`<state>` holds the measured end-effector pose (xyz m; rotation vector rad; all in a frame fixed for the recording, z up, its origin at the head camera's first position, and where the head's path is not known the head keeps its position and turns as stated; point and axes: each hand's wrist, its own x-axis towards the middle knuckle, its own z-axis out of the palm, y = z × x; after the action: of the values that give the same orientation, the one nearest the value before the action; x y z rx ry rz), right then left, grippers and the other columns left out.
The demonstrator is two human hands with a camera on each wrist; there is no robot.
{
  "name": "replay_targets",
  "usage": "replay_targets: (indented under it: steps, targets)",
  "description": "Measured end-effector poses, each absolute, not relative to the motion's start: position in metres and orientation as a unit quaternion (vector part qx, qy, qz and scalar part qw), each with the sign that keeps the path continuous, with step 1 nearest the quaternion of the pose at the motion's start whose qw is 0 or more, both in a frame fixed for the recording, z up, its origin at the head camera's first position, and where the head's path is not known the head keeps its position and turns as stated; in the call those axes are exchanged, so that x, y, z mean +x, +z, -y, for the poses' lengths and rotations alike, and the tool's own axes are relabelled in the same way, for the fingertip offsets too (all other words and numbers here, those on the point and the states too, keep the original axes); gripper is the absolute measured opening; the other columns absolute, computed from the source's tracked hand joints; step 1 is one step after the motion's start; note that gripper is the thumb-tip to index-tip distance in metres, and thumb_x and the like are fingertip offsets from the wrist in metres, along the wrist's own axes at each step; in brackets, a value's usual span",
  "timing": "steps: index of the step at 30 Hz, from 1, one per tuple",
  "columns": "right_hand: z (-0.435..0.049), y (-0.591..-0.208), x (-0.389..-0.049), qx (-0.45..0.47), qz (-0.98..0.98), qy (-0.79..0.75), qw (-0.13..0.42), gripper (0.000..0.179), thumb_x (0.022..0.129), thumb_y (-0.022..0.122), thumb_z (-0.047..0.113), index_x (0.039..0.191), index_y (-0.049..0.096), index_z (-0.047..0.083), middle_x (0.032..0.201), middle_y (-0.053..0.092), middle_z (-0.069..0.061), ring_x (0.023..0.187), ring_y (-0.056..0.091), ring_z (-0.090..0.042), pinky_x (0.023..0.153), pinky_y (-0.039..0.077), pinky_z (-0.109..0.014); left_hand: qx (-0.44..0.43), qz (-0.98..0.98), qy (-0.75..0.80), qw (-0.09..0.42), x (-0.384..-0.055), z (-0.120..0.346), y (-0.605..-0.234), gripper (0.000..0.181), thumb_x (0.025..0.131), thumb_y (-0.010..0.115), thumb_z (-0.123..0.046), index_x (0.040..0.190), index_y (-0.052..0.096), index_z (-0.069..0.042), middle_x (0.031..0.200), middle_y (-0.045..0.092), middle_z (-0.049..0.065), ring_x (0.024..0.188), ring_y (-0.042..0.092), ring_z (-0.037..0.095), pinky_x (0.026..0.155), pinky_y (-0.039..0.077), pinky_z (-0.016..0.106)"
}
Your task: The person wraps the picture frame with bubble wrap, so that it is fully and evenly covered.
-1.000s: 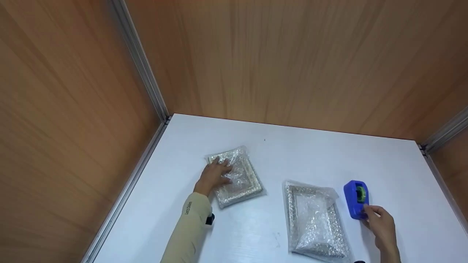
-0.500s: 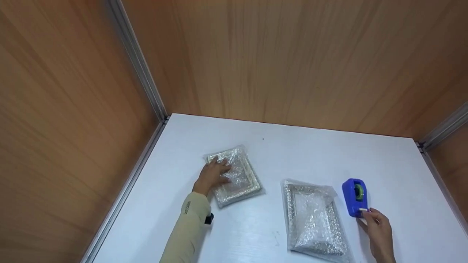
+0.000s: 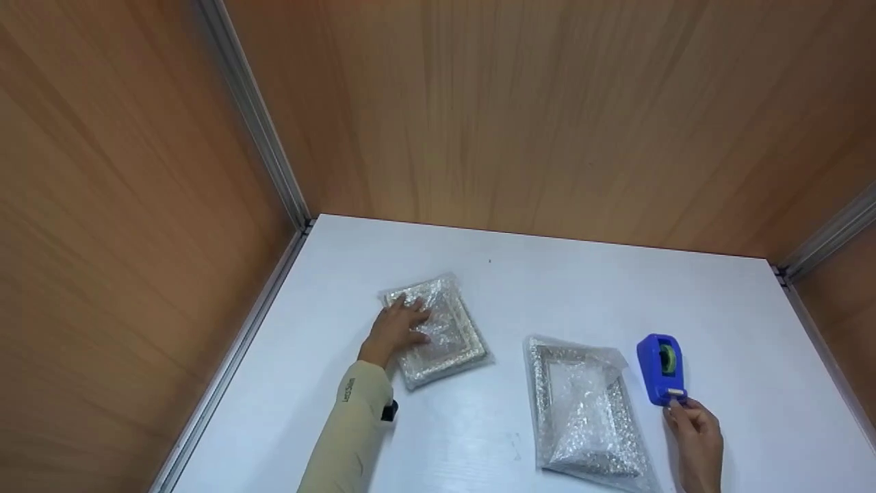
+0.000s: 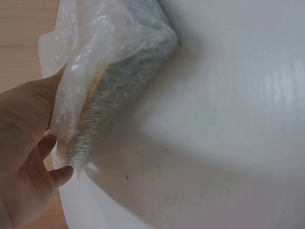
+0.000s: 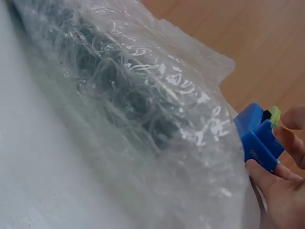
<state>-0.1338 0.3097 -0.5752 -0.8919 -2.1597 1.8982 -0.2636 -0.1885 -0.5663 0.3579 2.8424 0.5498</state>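
A picture frame in bubble wrap [image 3: 448, 329] lies at the table's left middle, its corner raised large in the left wrist view. My left hand [image 3: 395, 330] rests on it with spread fingers, over its left side. Farther right lies a blue tape dispenser [image 3: 657, 363] holding a roll of green-edged tape [image 3: 668, 359]. My right hand [image 3: 698, 438] grips the dispenser's front end near the cutting edge. In the right wrist view, thumb and fingers stand on both sides of the front of the dispenser [image 5: 255, 136]. Whether a tape end lies between the fingertips is too small to tell.
A second bubble-wrapped frame [image 3: 582, 411] lies between the hands, close to the dispenser, and fills much of the right wrist view. The white table [image 3: 438, 445] is bounded by wooden panels [image 3: 513, 123] at the back and sides, with metal rails [image 3: 253, 103] in the corners.
My right hand has shifted from the dispenser's right front corner round to its front end, with fingers lower. My left hand has stayed on the left wrapped frame. The head view shifts slightly.
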Motion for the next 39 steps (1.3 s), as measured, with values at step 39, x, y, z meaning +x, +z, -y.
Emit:
replay_targets:
  steps: [39]
  targets:
    - [-0.3,-0.571,-0.123,-0.371,0.772,0.504,0.108,0.045,0.087,0.057,0.045,0.108,0.057,0.005,0.112,0.045,-0.001,0.094,0.048,-0.006,0.065,0.046,-0.01,0.109,-0.968,0.199,0.105,-0.259,0.186,-0.565,0.064,0.079,0.065,-0.043,0.137,0.044,-0.026,0.15,0.027,-0.001,0.14,0.01,0.029,0.11,0.014,0.055]
